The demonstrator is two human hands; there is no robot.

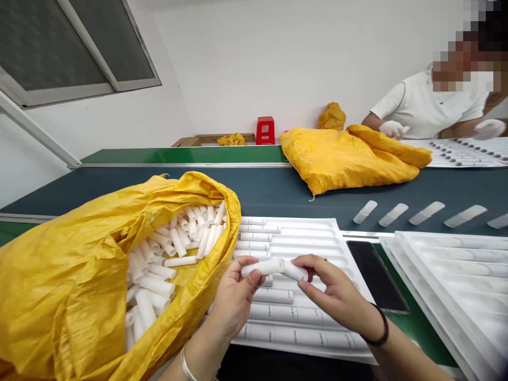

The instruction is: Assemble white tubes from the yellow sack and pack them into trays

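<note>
My left hand (242,291) pinches a plain white tube (262,267) between thumb and fingers. Its right end meets a white tube with small dark print (294,271), which my right hand (329,286) grips by the far end. The two tubes touch end to end, slightly angled; whether one sits inside the other I cannot tell. Both hands are over a white grooved tray (309,233) with several printed tubes lying in its grooves. To the left, an open yellow woven sack (79,275) holds many loose white tubes (154,286).
A dark flat phone-like slab (377,275) lies right of the tray, beside stacked trays (456,286). Several tubes (426,213) lie on the dark belt (262,190). Beyond are another yellow sack (349,159), a red stool (265,130) and a gloved co-worker (428,106).
</note>
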